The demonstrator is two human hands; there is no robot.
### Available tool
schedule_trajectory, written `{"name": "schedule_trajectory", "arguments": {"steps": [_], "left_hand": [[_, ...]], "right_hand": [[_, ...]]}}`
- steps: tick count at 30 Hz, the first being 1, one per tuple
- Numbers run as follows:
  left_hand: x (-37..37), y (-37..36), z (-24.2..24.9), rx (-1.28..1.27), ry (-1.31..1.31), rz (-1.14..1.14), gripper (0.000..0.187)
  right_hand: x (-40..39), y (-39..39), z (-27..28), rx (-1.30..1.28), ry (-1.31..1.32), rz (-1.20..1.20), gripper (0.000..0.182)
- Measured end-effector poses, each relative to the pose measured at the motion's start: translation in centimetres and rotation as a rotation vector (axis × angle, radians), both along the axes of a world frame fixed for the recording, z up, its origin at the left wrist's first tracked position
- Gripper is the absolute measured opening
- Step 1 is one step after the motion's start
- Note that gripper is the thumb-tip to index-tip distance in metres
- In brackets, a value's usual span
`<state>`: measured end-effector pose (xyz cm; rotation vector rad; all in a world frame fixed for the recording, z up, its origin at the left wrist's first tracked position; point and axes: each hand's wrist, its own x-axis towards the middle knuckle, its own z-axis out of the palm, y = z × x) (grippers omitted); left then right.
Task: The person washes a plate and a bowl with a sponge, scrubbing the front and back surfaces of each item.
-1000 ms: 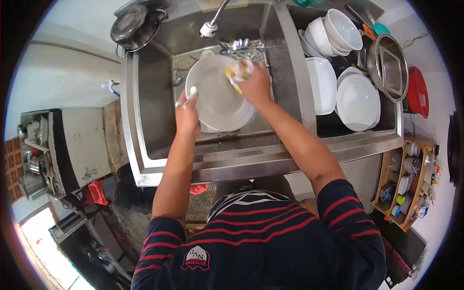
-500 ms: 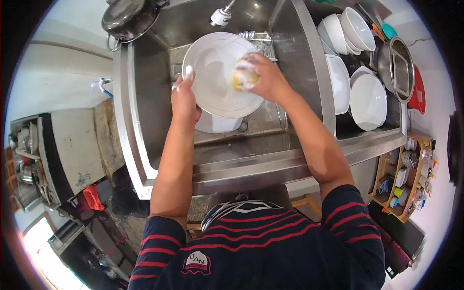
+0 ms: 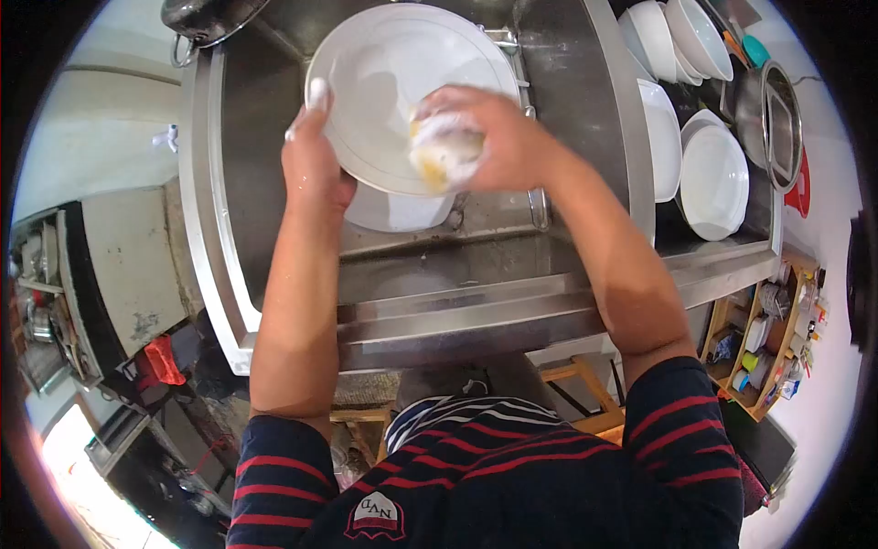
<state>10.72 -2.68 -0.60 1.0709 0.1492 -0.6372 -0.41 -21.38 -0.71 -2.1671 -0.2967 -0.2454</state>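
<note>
My left hand [image 3: 315, 160] grips the left rim of a large white plate [image 3: 375, 82], its foamy thumb on the upper face. The plate is held up over the metal sink. My right hand [image 3: 489, 137] is closed round a yellow sponge [image 3: 437, 156] covered in white suds, at the plate's lower right; the hand is a little blurred. Below the plate, another white dish [image 3: 398, 210] lies in the sink, partly hidden by the plate.
A dark pot [image 3: 206, 18] stands at the sink's upper left corner. White bowls [image 3: 681, 41], white dishes [image 3: 713, 183] and a metal strainer [image 3: 768, 123] fill the right compartment. The sink's front edge [image 3: 457, 320] runs under both forearms.
The plate and both hands appear higher and further left in view as the camera view has shifted. The right hand with the sponge has moved toward the plate's lower edge.
</note>
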Motion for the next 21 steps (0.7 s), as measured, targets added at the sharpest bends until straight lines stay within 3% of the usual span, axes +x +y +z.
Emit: {"name": "schedule_trajectory", "arguments": {"steps": [1, 3, 6, 8, 11, 13, 14, 19, 21], "left_hand": [[-0.2, -0.2, 0.8, 0.038, -0.038, -0.018, 0.046], [-0.8, -0.7, 1.2, 0.063, -0.087, -0.042, 0.050], [-1.9, -1.4, 0.9, 0.100, -0.123, -0.131, 0.050], [-2.5, -1.9, 0.0, 0.117, -0.121, -0.214, 0.050], [-3.1, -2.1, 0.2, 0.040, -0.099, -0.151, 0.048], [-2.0, -1.6, 0.6, -0.032, -0.099, -0.131, 0.045], [-1.4, -1.3, 0.5, -0.035, -0.139, -0.147, 0.046], [-1.5, -0.3, -0.3, 0.047, -0.214, -0.240, 0.042], [-1.9, -0.7, 0.2, 0.277, -0.276, -0.237, 0.042]], "right_hand": [[-0.1, -1.3, -0.1, -0.077, 0.085, -0.016, 0.037], [0.1, -2.5, -0.8, -0.201, -0.037, -0.132, 0.046], [0.9, -1.3, -2.0, -0.249, -0.266, -0.588, 0.050], [1.2, 0.4, -1.4, -0.195, -0.320, -0.556, 0.051], [0.8, 2.4, -1.0, -0.150, -0.376, -0.466, 0.053], [0.1, 3.1, 0.2, -0.132, -0.282, -0.131, 0.055], [-0.3, 3.5, 0.8, -0.058, -0.179, -0.084, 0.057], [1.1, 1.1, -0.7, -0.205, -0.374, -0.109, 0.054], [1.0, -1.1, -1.3, -0.404, -0.475, -0.320, 0.053]]}}
